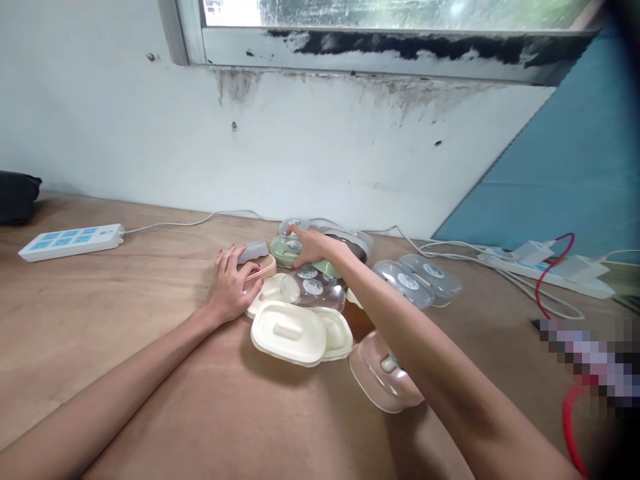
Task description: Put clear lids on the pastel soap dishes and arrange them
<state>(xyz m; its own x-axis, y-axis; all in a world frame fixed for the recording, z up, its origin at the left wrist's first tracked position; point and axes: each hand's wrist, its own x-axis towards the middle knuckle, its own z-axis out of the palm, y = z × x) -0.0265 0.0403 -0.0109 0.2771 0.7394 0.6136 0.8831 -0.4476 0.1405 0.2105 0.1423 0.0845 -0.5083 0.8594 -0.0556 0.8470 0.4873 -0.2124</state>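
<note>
My left hand (231, 283) lies with fingers spread on the left side of a peach-coloured oval dish (267, 268), beside a small grey piece (253, 251). Farther right, my right hand (316, 245) reaches over the pile, thumb and forefinger apart at the right side of a green container with a clear lid (285, 252). Whether it touches the container cannot be told. Below the hands are a clear lid with round stickers (325, 293), a cream lid (287, 333) and a second cream lid (339, 335). My right forearm partly covers a clear, pinkish container (380, 380).
Several clear stickered lids (407, 283) lie to the right. A white power strip (75, 241) is at the left, another power strip (575, 277) with plugs at the right. Cables run along the wall (325, 160). A black item (19, 198) sits far left.
</note>
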